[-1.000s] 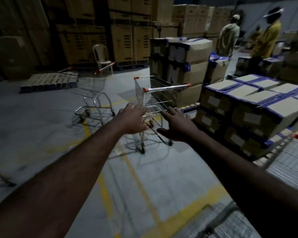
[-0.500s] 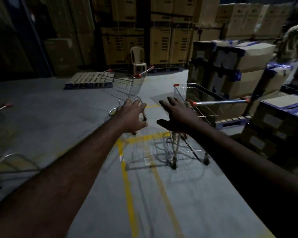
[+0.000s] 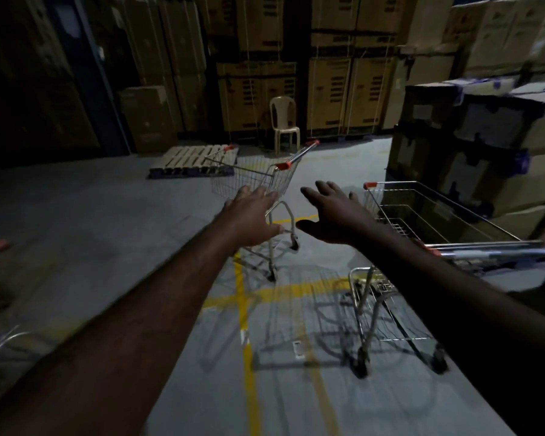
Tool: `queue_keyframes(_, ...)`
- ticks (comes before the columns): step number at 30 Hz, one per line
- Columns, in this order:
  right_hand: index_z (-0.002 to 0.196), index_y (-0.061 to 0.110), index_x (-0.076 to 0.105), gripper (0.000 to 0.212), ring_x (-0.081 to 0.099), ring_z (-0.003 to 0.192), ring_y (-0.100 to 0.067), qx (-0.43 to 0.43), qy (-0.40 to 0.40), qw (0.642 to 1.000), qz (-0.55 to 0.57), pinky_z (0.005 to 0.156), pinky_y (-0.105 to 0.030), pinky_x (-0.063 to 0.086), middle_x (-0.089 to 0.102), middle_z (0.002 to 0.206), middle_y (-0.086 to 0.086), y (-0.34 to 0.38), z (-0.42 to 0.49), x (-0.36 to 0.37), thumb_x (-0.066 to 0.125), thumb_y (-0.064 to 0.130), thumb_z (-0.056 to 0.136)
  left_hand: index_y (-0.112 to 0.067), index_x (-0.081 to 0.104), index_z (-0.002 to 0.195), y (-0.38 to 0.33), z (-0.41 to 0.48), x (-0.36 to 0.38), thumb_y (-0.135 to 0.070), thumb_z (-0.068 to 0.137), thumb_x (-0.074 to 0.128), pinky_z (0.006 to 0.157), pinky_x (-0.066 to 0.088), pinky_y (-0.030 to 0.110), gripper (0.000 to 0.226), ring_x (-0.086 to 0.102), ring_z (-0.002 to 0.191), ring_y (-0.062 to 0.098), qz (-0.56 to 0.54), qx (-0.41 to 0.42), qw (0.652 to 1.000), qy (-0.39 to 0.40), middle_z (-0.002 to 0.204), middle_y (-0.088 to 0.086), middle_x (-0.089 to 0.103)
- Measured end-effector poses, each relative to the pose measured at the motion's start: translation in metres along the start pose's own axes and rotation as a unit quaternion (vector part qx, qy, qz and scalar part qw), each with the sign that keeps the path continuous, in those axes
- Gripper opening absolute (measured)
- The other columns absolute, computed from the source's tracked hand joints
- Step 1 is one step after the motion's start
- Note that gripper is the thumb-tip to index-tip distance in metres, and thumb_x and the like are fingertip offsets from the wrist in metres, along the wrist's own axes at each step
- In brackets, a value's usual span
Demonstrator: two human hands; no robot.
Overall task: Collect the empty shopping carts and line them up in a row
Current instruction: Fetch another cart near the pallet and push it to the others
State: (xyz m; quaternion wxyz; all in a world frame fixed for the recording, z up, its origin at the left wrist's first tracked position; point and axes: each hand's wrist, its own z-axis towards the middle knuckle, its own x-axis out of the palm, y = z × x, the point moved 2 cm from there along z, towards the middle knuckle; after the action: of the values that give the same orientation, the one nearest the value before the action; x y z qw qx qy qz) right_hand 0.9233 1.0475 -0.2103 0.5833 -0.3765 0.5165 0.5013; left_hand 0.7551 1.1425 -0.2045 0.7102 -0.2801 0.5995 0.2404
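Standing empty: far cart [image 3: 249, 176], near cart [image 3: 397, 227].

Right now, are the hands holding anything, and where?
Nothing is held: the left hand and right hand are both open, stretched toward the shopping cart ahead.

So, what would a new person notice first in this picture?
Two bare arms stretch forward, the left hand and right hand open and holding nothing. Just beyond the left hand stands an empty wire cart with red handle ends; a second cart is at the right, beside stacked cardboard boxes.
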Motion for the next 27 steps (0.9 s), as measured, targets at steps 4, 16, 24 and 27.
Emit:
queue_keyframes(4, 0.162, 0.026, 0.015, 0.085, 0.007, 0.155, -0.03, -0.007, 0.031, 0.999, -0.008, 0.118, -0.065, 0.017, 0.009, 0.169, -0.011, -0.01, 0.072, 0.023, 0.057, 0.059, 0.095, -0.028, 0.02, 0.159, 0.034, 0.062, 0.018, -0.054, 0.092, 0.061, 0.118, 0.02, 0.053, 0.083, 0.003, 0.153, 0.029, -0.005, -0.008, 1.0, 0.026, 0.167, 0.001, 0.01)
queue_keyframes(16, 0.162, 0.025, 0.016, 0.085, 0.009, 0.154, -0.031, 0.051, 0.063, 0.996, -0.033, 0.117, -0.064, 0.021, 0.013, 0.168, -0.011, -0.061, 0.322, 0.094, 0.059, 0.057, 0.095, -0.025, 0.023, 0.157, 0.167, 0.322, 0.072, -0.052, 0.091, 0.064, 0.116, 0.026, 0.056, 0.082, 0.01, 0.152, 0.03, -0.026, 0.04, 0.998, 0.047, 0.165, 0.003, 0.019)
queue_keyframes(24, 0.161, 0.026, 0.018, 0.084, 0.014, 0.153, -0.03, 0.095, 0.085, 0.991, -0.03, 0.116, -0.063, 0.022, 0.016, 0.167, -0.01, -0.108, 0.463, 0.141, 0.06, 0.057, 0.094, -0.025, 0.027, 0.155, 0.215, 0.477, 0.097, -0.048, 0.09, 0.067, 0.109, 0.037, 0.055, 0.08, 0.027, 0.144, 0.029, -0.037, 0.076, 0.994, 0.063, 0.157, 0.005, 0.032)
queue_keyframes(27, 0.16, 0.026, 0.02, 0.083, 0.02, 0.151, -0.032, 0.094, 0.083, 0.992, -0.028, 0.115, -0.063, 0.025, 0.023, 0.164, -0.011, -0.132, 0.514, 0.156, 0.061, 0.055, 0.095, -0.025, 0.03, 0.154, 0.221, 0.53, 0.112, -0.048, 0.09, 0.067, 0.108, 0.038, 0.052, 0.078, 0.029, 0.142, 0.027, -0.047, 0.085, 0.993, 0.065, 0.157, 0.004, 0.033)
